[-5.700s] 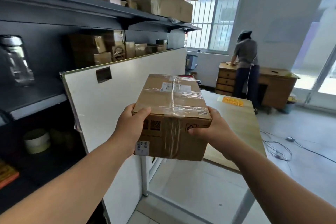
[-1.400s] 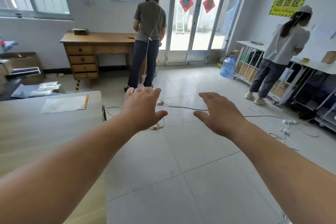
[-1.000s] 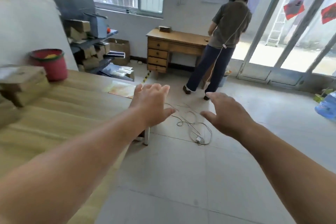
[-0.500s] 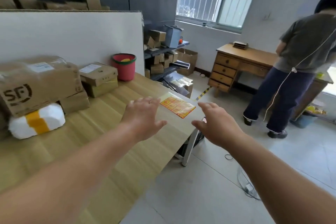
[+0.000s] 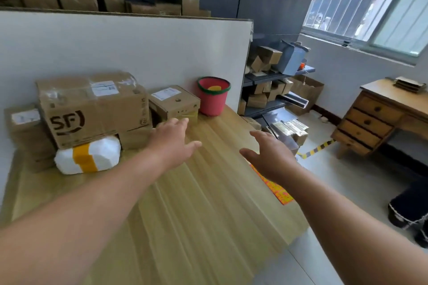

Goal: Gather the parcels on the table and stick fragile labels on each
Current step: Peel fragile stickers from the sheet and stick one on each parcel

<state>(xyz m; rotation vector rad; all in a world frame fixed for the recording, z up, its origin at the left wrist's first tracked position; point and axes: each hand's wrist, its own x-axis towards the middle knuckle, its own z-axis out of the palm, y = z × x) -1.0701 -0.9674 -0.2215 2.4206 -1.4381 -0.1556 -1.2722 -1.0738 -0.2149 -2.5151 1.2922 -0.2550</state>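
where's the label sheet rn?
Head view: the label sheet lies flat at the table's right edge, partly hidden under the right hand.

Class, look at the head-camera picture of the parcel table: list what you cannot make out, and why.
1. Head view: shipping label on the SF box, print too small and blurred to read.
2. Head view: orange label sheet, largely covered by the right hand and forearm.
3. Head view: red bucket, contents unclear; only a yellow patch shows inside the rim.
4. Head view: lower box, mostly hidden beneath the SF box.
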